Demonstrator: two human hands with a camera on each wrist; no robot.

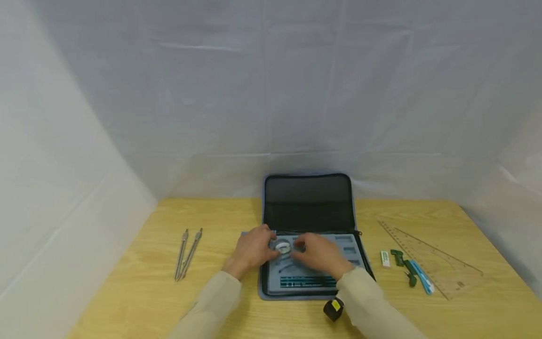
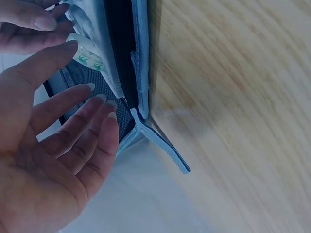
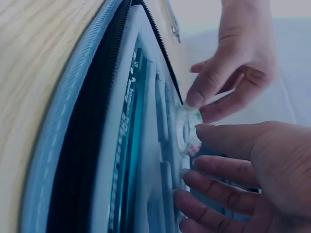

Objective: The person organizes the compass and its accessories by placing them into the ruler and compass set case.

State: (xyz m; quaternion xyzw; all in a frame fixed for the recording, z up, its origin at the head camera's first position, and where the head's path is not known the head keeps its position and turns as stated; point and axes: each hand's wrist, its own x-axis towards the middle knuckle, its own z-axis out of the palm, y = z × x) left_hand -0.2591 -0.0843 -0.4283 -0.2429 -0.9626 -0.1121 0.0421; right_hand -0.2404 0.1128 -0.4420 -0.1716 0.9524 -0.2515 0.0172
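Observation:
A roll of patterned tape [image 1: 282, 247] sits at the left of the grey tray inside an open zip case [image 1: 275, 296]. Green and pink prints show on the tape [image 3: 194, 146] in the right wrist view. My left hand [image 1: 254, 247] is at the left side of the roll, its thumb right at the edge and its fingers loosely bent. From the other side comes my right hand [image 1: 319, 254], fingers spread over the tray, thumb tip at the roll. Dark teal pencils [image 1: 306, 282] lie in the tray's front slot, partly behind the right wrist.
Two metal compasses [image 1: 188, 254] lie on the left of the table. On the right are an eraser [image 1: 385, 259], dark green pieces [image 1: 397, 257], a blue cutter [image 1: 422, 278] and a clear set square [image 1: 449, 278]. A black sharpener-like block [image 1: 333, 309] stands near the right sleeve.

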